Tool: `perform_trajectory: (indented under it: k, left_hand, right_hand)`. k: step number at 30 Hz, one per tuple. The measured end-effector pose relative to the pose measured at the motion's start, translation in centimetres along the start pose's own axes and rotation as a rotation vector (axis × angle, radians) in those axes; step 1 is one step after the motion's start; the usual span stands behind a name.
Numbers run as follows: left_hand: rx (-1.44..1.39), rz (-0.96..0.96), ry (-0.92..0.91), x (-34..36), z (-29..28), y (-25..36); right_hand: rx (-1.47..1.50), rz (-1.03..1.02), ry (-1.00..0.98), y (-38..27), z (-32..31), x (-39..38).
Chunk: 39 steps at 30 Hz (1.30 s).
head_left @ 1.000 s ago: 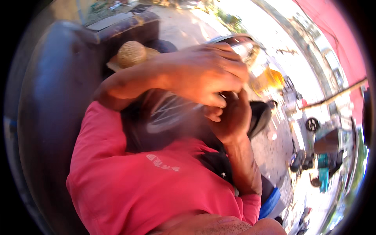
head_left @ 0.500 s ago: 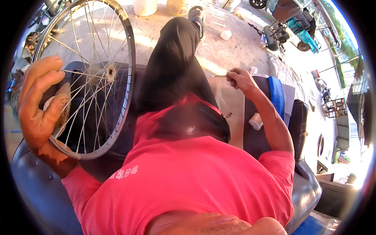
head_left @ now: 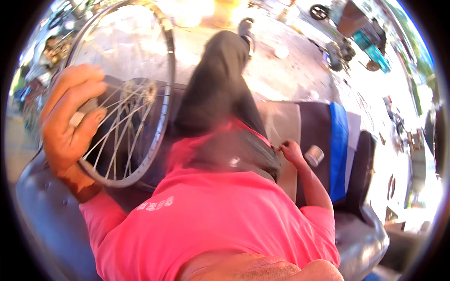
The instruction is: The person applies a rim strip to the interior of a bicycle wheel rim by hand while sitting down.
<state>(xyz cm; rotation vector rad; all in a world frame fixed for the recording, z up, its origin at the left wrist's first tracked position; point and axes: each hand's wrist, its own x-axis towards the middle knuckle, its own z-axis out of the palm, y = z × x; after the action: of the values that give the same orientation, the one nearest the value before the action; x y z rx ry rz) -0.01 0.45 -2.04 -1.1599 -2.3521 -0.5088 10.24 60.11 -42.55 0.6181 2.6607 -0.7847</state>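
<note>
At the left, a spoked bicycle wheel (head_left: 170,70) with a bare metal rim stands tilted before the seat. My left hand (head_left: 72,122) is by its near-left side, fingers curled round a pale tan object (head_left: 77,118) that is mostly hidden. The rim runs behind that hand. My right hand (head_left: 291,151) is closed, fingertips together, low over the tan cloth (head_left: 283,122) and close to the edge of a dark mesh-like piece (head_left: 262,154) on my lap. What the fingertips pinch is too small and blurred to make out.
A small white tub (head_left: 314,155) lies right of my right hand on the dark seat (head_left: 311,117). Beyond it a blue strip (head_left: 338,150) hangs over the seat. On the floor ahead stand a yellow bucket (head_left: 227,11) and a teal machine (head_left: 370,49).
My right hand has come back toward my lap, from the far edge of the tan cloth; the thin metal piece it held no longer shows. The whole view has shifted somewhat.
</note>
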Motion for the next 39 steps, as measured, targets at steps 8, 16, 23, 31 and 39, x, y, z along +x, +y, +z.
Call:
perform_trajectory:
  k: [8,16,23,31,39]
  left_hand:
    - [-0.08,-0.185,0.381,-1.0,0.0,-2.1]
    - [-0.399,-0.34,0.426,-1.9,-0.6,-4.4]
    - [-0.643,-0.354,0.391,0.8,0.2,-6.5]
    - [-0.724,-0.325,0.379,4.0,2.2,-6.3]
    - [-0.277,-0.213,0.279,2.8,1.9,-6.1]
  right_hand:
    - [-0.049,-0.184,-0.004,-1.3,-0.6,-0.1]
    - [0.214,-0.119,0.036,-8.8,-7.2,1.8]
    - [0.499,-0.838,-0.065,-33.6,-10.0,-3.6]
    - [0.442,-1.519,-0.082,-52.6,-4.0,-12.1]
    - [0.608,-1.741,-0.155,-55.7,-0.6,-11.8]
